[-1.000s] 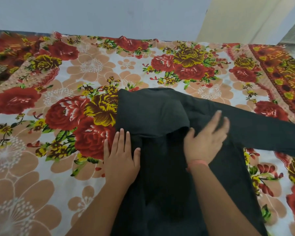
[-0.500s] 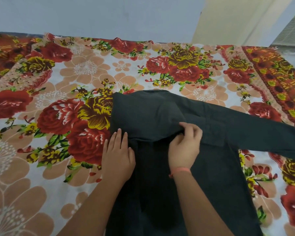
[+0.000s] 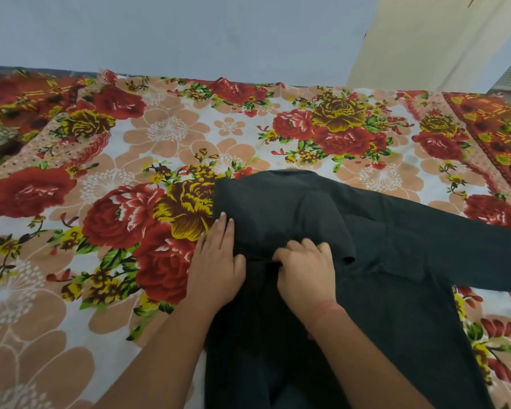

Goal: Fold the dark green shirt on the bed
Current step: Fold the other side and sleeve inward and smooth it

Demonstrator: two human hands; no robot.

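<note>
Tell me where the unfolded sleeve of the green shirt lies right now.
In the head view, the unfolded sleeve stretches across the floral bedsheet to the right edge of the frame, right of the right hand.

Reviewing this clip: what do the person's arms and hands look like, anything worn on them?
Both forearms are bare, with no sleeves in view. The right hand has a thin reddish-orange thread band at the wrist. The left hand shows no band, ring or glove.

One head-worn view looks forward and down from close above the left hand and right hand; beyond them the bed runs to the wall.
</note>
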